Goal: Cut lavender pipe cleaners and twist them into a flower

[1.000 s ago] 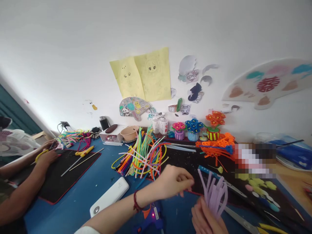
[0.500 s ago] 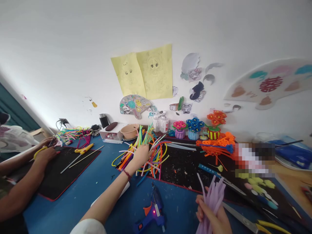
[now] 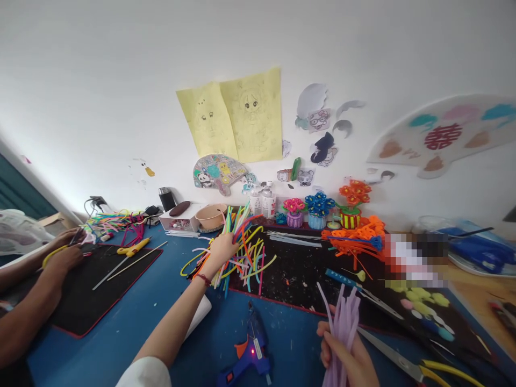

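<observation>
My left hand is deep in a pile of multicoloured pipe cleaners, its fingers curled round some of them and partly hidden. A red band circles that wrist. At the lower right, my right hand is closed round a bundle of lilac pipe cleaners, their ends fanning upward. Between my forearms lies a blue hot glue gun with an orange trigger and a lit red light. To the right of my right hand rest large scissors with yellow handles.
Pots of pipe-cleaner flowers stand by the wall, near an orange pipe-cleaner heap. A pinkish bowl and white box sit behind the pile. At left, a co-worker's hands work beside a yellow glue gun.
The view has shifted slightly. My left hand has moved a little within the pile, and strands around it have spread and shifted. My right hand still holds the lilac bundle.
</observation>
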